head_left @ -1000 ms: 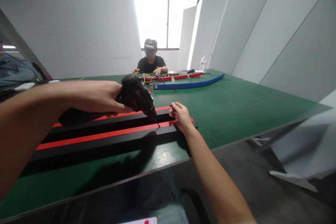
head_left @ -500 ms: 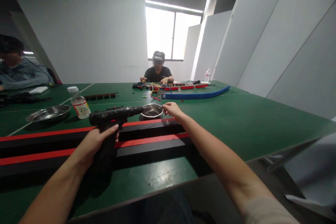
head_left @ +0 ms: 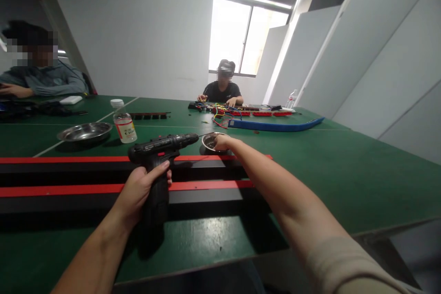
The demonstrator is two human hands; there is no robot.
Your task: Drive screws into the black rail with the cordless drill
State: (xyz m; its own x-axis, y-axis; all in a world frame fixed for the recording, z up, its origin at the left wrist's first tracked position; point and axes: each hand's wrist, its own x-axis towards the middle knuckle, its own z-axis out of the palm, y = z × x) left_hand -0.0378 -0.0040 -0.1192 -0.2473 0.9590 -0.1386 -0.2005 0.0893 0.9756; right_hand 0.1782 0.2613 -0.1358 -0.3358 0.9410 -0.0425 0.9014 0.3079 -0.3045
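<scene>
A black cordless drill (head_left: 156, 154) is in my left hand (head_left: 141, 186), whose fingers wrap round its grip. The drill's nose points right, towards a small metal bowl (head_left: 206, 148) of small dark pieces, too small to name. My right hand (head_left: 223, 143) reaches into that bowl with its fingers bent down and drawn together. The fingertips are partly hidden, so whatever they pinch cannot be made out. Below and behind the drill lie two long black bars with red top strips, a nearer bar (head_left: 213, 197) and a farther bar (head_left: 86, 170).
On the green table (head_left: 344, 170) are a metal dish (head_left: 84, 134), a labelled plastic bottle (head_left: 124, 126), a dark strip with blocks (head_left: 149, 115) and a long blue strip (head_left: 275, 125). A person (head_left: 223, 87) works at coloured wires (head_left: 218, 111) across the table. Another person (head_left: 44, 73) sits far left.
My right hand has gone from beside the bowl's right rim, near the drill bit's tip, down into the bowl. The drill stays in my left hand, its nose tilted slightly up. The view has shifted.
</scene>
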